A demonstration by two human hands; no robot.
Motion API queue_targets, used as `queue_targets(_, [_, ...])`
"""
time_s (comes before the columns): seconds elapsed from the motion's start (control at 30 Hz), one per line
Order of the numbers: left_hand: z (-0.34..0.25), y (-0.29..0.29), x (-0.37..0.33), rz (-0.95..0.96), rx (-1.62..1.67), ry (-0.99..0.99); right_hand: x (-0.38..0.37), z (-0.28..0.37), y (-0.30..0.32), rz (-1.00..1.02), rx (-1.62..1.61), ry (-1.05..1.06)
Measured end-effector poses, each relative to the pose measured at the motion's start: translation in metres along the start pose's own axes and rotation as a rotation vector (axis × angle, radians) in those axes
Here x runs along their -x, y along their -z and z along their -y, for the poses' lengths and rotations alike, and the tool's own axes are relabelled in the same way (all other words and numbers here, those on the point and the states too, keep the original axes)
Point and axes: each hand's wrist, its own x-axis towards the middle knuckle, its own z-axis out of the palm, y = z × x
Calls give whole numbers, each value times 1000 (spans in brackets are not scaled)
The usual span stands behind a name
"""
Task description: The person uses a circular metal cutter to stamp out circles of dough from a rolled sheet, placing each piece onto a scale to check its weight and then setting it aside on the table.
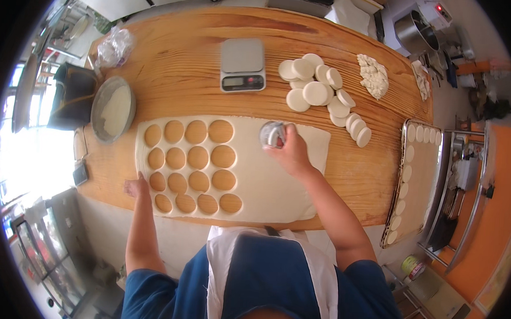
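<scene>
Dough (pixel 277 186) lies rolled into a pale sheet across the wooden worktop (pixel 174 59) in our head view, its left part pierced by four rows of four round holes. Our right hand (pixel 290 154) grips a shiny round cutter (pixel 273 135) over the unpierced part; blur means we cannot tell whether it touches the sheet. Our left hand (pixel 135 187) is at the sheet's left edge, its fingers too unclear to call spread or curled. Beyond, we see a scale (pixel 242 56), piled dough discs (pixel 315 93) and a rough lump (pixel 373 77); a bowl (pixel 99 113) of pale powder stands left, a tray (pixel 422 184) with more discs right.
</scene>
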Motion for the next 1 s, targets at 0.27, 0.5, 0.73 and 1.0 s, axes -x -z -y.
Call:
queue_targets(0.27, [36,8,-28,327,-4,301,-18,24,-70,-18,381,-2])
queue_targets(0.5, [63,24,-37,435,-33,260,-25,48,-88,-42,483,-130])
queue_targets(0.73, [80,19,-41,599,192,73,-31,45,-95,-67,597,-127])
queue_targets(1.0, [94,5,-49,726,239,18,-43,34,-84,246,884,235])
